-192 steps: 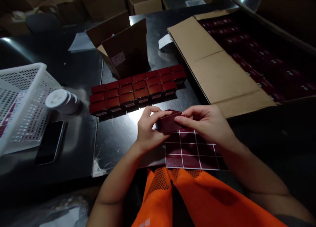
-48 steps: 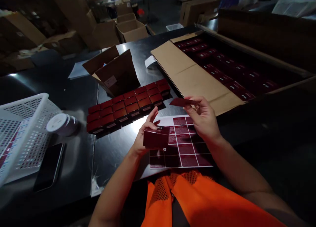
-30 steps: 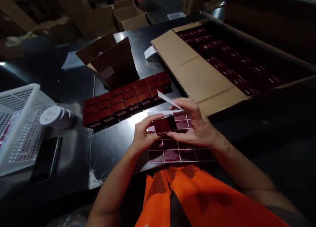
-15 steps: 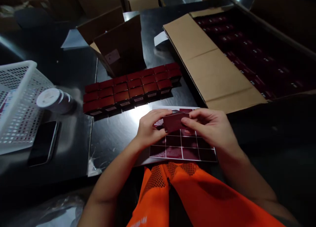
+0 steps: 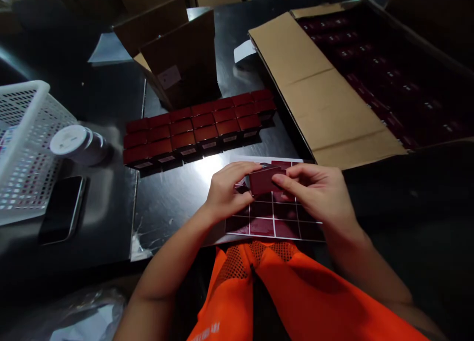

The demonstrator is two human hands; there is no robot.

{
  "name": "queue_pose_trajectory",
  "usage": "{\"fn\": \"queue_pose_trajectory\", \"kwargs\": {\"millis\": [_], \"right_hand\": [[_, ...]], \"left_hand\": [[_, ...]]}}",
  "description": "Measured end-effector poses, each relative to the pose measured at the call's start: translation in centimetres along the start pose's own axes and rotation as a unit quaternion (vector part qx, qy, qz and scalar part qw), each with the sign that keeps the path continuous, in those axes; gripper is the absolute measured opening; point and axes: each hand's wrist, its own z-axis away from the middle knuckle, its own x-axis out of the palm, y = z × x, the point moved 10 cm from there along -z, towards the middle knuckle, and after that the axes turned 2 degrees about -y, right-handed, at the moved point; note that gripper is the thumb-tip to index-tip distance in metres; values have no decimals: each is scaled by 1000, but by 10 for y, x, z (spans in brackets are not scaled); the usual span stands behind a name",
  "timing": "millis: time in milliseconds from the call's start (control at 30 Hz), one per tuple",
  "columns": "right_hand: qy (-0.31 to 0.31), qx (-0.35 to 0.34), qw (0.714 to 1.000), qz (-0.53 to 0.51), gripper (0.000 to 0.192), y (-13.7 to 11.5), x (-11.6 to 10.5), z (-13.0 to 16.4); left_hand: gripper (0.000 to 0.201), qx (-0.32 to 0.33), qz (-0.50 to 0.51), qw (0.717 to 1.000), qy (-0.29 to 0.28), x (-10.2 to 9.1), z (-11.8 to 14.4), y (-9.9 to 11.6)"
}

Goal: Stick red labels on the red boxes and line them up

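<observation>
My left hand (image 5: 231, 190) is closed around a small maroon box (image 5: 262, 181), its thumb on the near lower edge and its fingers over the top. From the right, my right hand (image 5: 314, 188) pinches a maroon sticker (image 5: 282, 172) against the box's right end; the fingertips partly hide it. Below both hands lies a sticker sheet (image 5: 261, 227) with maroon rectangles divided by white lines. Beyond it, several dark red boxes (image 5: 194, 127) stand in tight rows on the metal table.
A large open carton (image 5: 318, 94) with many maroon boxes inside takes up the right. Behind the rows stands an open cardboard box (image 5: 181, 54). On the left are a white basket (image 5: 44, 118), a white-lidded jar (image 5: 77, 144) and a phone (image 5: 62, 210).
The view has shifted slightly. Both hands keep their hold, and the box between them has tilted a little, with the right fingertips still at its right end.
</observation>
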Motion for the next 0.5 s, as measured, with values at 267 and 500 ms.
{"fn": "queue_pose_trajectory", "kwargs": {"millis": [267,500], "right_hand": [[7,0,1000,7,33,-1,-1,2],[2,-14,1000,13,32,-1,-1,1]], "left_hand": [[42,-7,8,1000,-1,1,1,-2],[43,8,6,1000,8,0,1,0]]}}
